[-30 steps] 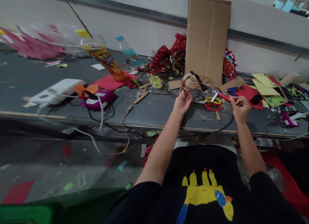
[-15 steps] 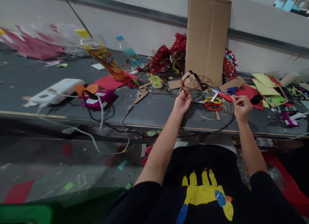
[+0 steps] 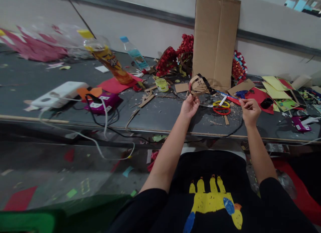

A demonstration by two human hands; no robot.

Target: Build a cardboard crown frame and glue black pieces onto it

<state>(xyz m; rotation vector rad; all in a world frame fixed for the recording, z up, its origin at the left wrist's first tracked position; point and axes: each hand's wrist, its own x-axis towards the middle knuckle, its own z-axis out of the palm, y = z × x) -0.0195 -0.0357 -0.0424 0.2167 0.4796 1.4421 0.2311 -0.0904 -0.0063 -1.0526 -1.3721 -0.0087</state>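
My left hand is raised over the dark table and pinches the lower edge of a small curved cardboard piece with a black band round it. My right hand is closed on the red handle of a thin tool, whose blue tip points left toward the cardboard piece. Under the tool lie a yellow ring and a red ring among cardboard scraps.
A tall cardboard sheet leans on the wall behind red paper flowers. A yellow tape roll, a chips can, a white device with cables and coloured papers litter the table.
My right hand has shifted slightly up and left with the tool. The left hand and the cardboard piece have hardly moved.
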